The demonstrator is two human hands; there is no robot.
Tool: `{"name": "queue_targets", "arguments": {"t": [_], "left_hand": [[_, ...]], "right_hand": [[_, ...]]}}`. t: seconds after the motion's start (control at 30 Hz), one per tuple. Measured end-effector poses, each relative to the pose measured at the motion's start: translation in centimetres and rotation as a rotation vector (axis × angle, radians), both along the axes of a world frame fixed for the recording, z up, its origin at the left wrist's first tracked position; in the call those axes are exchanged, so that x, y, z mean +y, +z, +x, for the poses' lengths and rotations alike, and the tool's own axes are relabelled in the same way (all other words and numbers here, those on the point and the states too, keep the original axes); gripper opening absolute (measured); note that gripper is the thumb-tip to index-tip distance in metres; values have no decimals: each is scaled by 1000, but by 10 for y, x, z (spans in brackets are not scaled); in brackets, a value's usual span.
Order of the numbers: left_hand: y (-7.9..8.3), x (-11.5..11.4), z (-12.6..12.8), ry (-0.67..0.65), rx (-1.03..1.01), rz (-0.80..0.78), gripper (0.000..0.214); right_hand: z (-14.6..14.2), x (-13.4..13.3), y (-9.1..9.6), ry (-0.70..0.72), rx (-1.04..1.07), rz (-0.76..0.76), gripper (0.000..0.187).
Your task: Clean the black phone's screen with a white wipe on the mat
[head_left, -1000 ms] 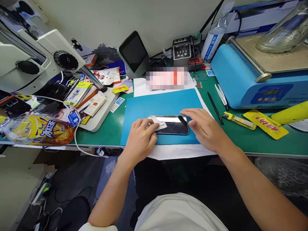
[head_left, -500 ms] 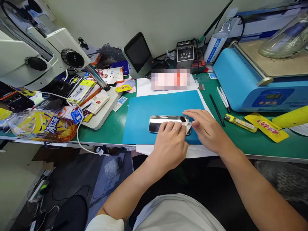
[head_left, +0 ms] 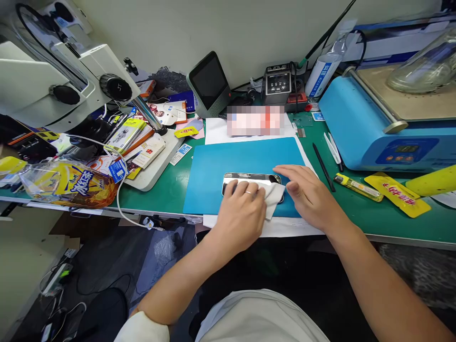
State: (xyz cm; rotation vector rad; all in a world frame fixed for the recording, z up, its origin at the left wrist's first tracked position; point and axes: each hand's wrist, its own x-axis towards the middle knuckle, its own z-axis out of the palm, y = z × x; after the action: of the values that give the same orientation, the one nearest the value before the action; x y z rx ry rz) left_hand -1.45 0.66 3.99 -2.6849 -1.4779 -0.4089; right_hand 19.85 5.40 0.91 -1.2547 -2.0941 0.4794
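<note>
A phone (head_left: 263, 177) with a shiny, mirror-like face lies lengthwise on a blue mat (head_left: 210, 164). My left hand (head_left: 242, 211), a ring on one finger, presses a white tissue (head_left: 273, 198) against the phone; its fingers are bent over the tissue, which spreads out to the right and covers part of the phone. At the phone's right end rests my right hand (head_left: 308, 194), fingers stretched out and thumb apart, holding nothing. Whether its fingertips touch the phone's edge I cannot tell.
A bottle of iced tea (head_left: 71, 185) lies at the left by a microscope stand (head_left: 153, 116). Black tweezers (head_left: 323, 166), white tweezers (head_left: 333, 149), a yellow tube (head_left: 358, 187) and a blue heating machine (head_left: 359, 137) are on the right. A screen device (head_left: 208, 85) stands behind.
My left hand has slid left along the phone, and more of the tissue now shows, spread toward the right end. My right hand stays at the phone's right end.
</note>
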Motion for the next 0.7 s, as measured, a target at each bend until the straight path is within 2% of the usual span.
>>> {"name": "queue_targets", "arguments": {"t": [0.17,0.27,0.37,0.5,0.6,0.7], "left_hand": [[-5,-3,-49,156,8,26,31],[-9,-1,-63,202,-37,32,32],[-13,2,-58,125,-130,39,36],[-23,-6,-37,-1,-143,17,44],[-28,-18,-29,24,-110,-5,51],[-28,-24,-37,63,-102,-42,52]], "right_hand": [[-2,-1,3,-1,0,-20,80],[-2,-2,3,4,5,-25,83],[-1,-2,3,-1,15,-26,83],[-1,-2,3,6,20,-19,81],[-1,-2,3,12,26,-9,80],[-1,-2,3,8,29,-10,79]]}}
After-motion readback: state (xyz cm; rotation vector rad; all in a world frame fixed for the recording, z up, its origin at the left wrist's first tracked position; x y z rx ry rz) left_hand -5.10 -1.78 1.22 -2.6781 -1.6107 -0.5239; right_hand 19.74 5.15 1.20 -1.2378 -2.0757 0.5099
